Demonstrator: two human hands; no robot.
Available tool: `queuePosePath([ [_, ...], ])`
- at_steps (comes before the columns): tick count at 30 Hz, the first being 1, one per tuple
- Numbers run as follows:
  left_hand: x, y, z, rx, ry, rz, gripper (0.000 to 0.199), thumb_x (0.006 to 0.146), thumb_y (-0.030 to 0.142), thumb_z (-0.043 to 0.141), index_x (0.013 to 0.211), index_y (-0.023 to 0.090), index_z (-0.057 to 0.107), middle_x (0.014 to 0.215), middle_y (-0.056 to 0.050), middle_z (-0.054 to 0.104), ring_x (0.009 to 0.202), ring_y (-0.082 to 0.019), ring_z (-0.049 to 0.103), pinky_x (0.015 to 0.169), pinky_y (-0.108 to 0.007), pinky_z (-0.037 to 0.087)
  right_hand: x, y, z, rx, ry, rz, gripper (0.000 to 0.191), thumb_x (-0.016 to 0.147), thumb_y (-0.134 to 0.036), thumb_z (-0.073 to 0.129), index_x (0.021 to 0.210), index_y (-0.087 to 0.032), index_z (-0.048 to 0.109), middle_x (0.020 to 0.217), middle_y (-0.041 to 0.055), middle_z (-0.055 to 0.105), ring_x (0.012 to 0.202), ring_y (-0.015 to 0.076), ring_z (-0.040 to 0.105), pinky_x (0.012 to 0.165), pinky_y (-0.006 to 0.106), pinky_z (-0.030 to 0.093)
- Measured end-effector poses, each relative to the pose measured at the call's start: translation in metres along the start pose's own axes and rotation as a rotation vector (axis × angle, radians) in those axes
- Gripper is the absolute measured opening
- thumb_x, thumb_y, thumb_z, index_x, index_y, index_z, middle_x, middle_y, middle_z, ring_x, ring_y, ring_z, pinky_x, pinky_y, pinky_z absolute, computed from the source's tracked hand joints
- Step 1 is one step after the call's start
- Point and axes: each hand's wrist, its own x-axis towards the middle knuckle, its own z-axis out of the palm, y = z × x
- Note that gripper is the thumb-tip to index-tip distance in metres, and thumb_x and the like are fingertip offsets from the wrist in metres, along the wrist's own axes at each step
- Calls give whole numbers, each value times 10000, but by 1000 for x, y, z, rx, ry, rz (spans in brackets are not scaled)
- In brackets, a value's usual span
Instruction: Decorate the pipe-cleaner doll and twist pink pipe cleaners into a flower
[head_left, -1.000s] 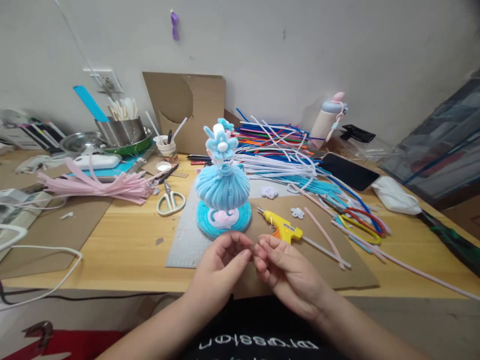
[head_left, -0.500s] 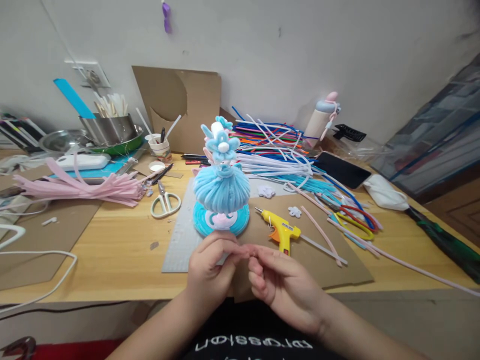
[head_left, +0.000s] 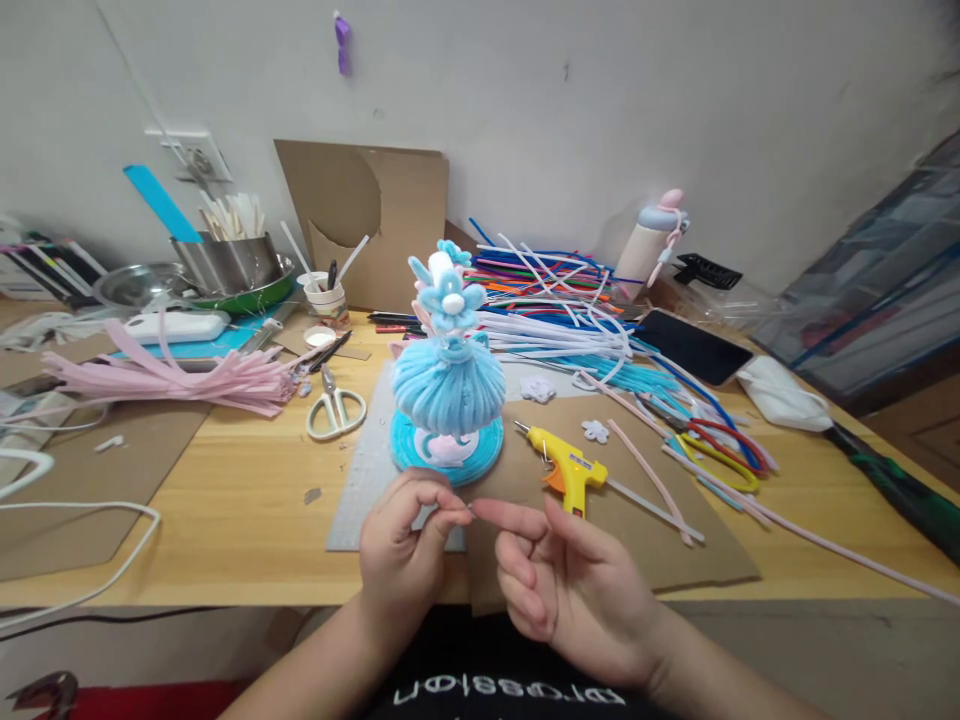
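Note:
Thumb and forefinger of my left hand [head_left: 409,540] are pinched on something tiny that I cannot make out, at the front edge of the table. My right hand [head_left: 574,575] has its forefinger stretched out to the left fingertips, touching or almost touching them. Its thumb is raised apart and the other fingers are loosely curled. Just beyond stands a blue pipe-cleaner craft [head_left: 448,385], with a flower on top, a pleated round body and a turquoise disc base [head_left: 401,450]. To the right lies a yellow glue gun [head_left: 574,470] with a glue stick in its back.
White-handled scissors [head_left: 336,412] lie left of the craft, beyond them a pink pipe-cleaner bundle [head_left: 187,380]. Pipe cleaners in several colours [head_left: 547,330] are heaped at the back. A white felt flower [head_left: 596,431] rests on the cardboard [head_left: 637,560]. A bottle [head_left: 649,245] stands back right.
My right thumb has lifted away from the forefinger, opening the pinch. The left hand has shifted slightly left, still pinched. The whole view has moved a little.

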Motion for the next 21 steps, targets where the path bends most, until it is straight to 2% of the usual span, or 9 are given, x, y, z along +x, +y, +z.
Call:
queuePosePath([
  [5,2,-4,-2,-83,14,-44,114,802,87,594,775,197,591,778,2,615,763,-133,601,693,-268,476,-1,-2,0,-10,-18,-16,445,936,-360,397,1192,-45,581,691,28,565,547,106,569,497,211,411],
  [7,2,-1,-4,-179,-6,-111,99,801,101,600,785,198,602,820,-8,639,799,-143,615,715,-276,491,-2,-3,1,-21,-15,-27,437,932,-354,406,1191,-50,583,687,26,563,547,106,570,497,211,413],
  [10,3,8,-5,-348,-52,-375,43,771,168,655,781,191,620,767,-5,659,717,-131,624,652,-246,499,-1,-2,1,-58,-11,-44,425,930,-354,408,1192,-71,587,692,27,566,554,109,578,500,212,417],
  [12,4,13,-3,-463,-64,-584,121,713,213,719,799,180,641,730,-1,672,642,-112,616,606,-220,493,0,1,1,-104,-3,-57,416,929,-361,406,1197,-100,589,703,28,571,565,114,587,508,216,424],
  [14,5,15,0,-567,-65,-735,181,671,250,757,798,164,660,685,-3,677,607,-100,611,599,-203,489,2,5,0,-189,19,-82,401,930,-361,411,1207,-130,586,720,33,580,584,122,599,526,226,438],
  [18,4,11,6,-754,-56,-902,227,634,305,787,689,134,648,546,9,629,529,-79,576,553,-176,460,3,12,-7,-452,49,-141,378,912,-334,486,1251,-186,560,740,36,599,636,137,625,573,247,457],
  [21,2,9,7,-943,-100,-995,286,620,340,796,637,135,597,520,20,591,480,-71,540,507,-177,441,3,16,-13,-541,18,-144,408,904,-368,504,1283,-218,534,732,28,592,641,131,626,576,245,453],
])
